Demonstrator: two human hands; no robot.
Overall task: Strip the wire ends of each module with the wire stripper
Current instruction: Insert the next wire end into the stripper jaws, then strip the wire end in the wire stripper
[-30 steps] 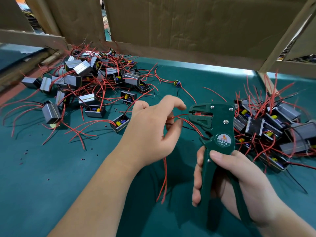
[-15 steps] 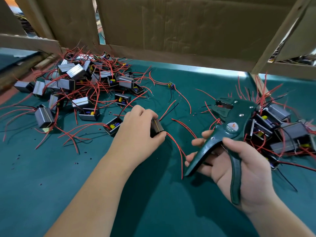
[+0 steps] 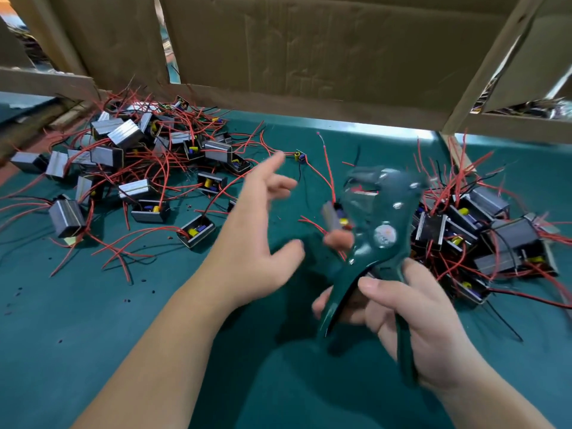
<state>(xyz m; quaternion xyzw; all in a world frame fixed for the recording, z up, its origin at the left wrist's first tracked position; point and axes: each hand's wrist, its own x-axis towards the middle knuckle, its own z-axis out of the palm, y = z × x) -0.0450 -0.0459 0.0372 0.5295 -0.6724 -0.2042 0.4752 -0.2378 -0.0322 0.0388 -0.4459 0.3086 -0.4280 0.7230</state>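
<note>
My right hand [image 3: 418, 320] grips the handles of the green wire stripper [image 3: 382, 230], whose jaws point up and away from me. A small grey module [image 3: 332, 215] with red wires shows blurred just left of the stripper's head, above a fingertip; whether anything holds it I cannot tell. My left hand [image 3: 257, 239] hovers left of it over the green mat [image 3: 93, 320], fingers spread and holding nothing. Piles of modules with red and black wires lie at the left [image 3: 123, 156] and at the right [image 3: 479, 233].
Cardboard walls [image 3: 309, 57] close off the back of the bench, with a wooden post [image 3: 483, 75] at the right. A lone small module [image 3: 299, 156] lies mid-table. Tiny bits of stripped insulation [image 3: 18, 292] dot the mat at the left.
My left hand has let go of the module it gripped and spread open. The module now sits blurred beside the stripper, which my right hand has swung upright and left.
</note>
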